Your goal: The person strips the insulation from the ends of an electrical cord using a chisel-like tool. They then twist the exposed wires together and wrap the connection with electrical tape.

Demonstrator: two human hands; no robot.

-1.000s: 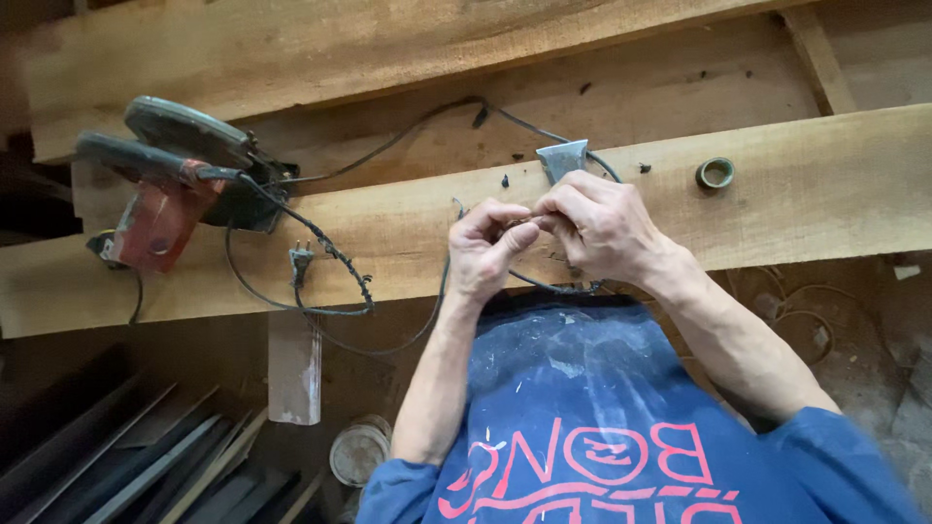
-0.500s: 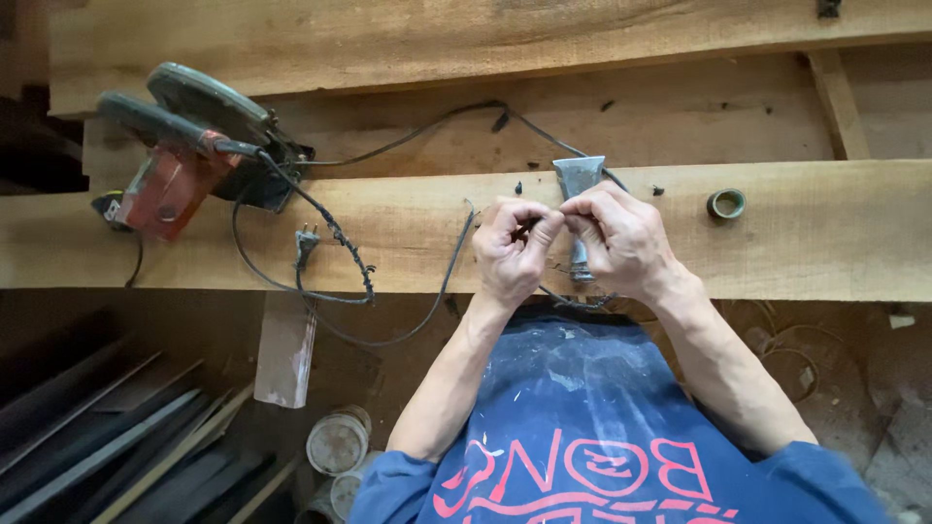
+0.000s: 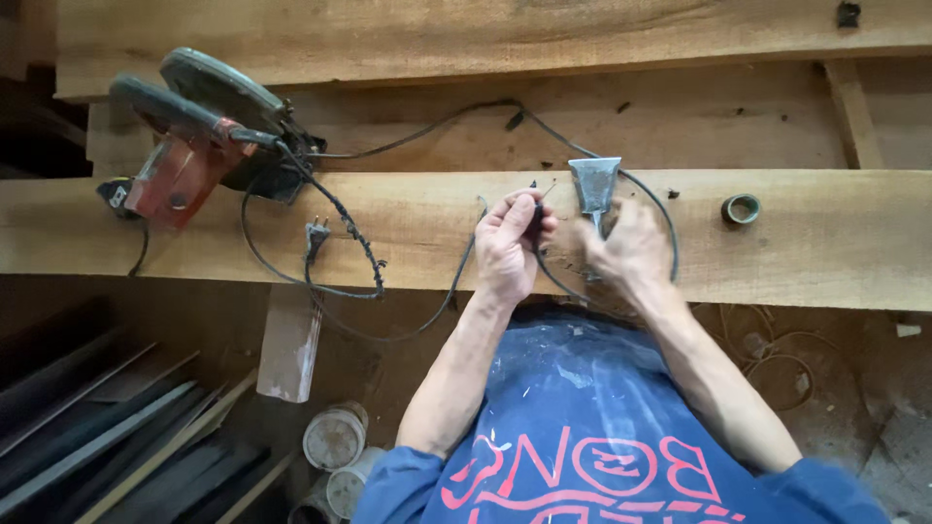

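My left hand (image 3: 510, 247) pinches the end of a black cable (image 3: 652, 209), with bare wire strands sticking up from my fingertips. The cable loops across the long wooden plank (image 3: 835, 252) beneath both hands. My right hand (image 3: 631, 254) is just to the right, blurred, with its fingers curled over the handle of a flat metal scraper (image 3: 594, 184). The scraper's blade lies on the plank and points away from me. My blue printed shirt fills the bottom of the view.
A red circular saw (image 3: 184, 146) rests at the plank's left end, its cord and plug (image 3: 316, 233) trailing over the wood. A small tape ring (image 3: 741, 208) lies to the right. Below are a wood block (image 3: 289, 342), round cans (image 3: 335, 437) and metal bars (image 3: 107, 437).
My hands, which were pinched together on the cable end, have separated. The left keeps the cable and the right has dropped onto the scraper's handle.
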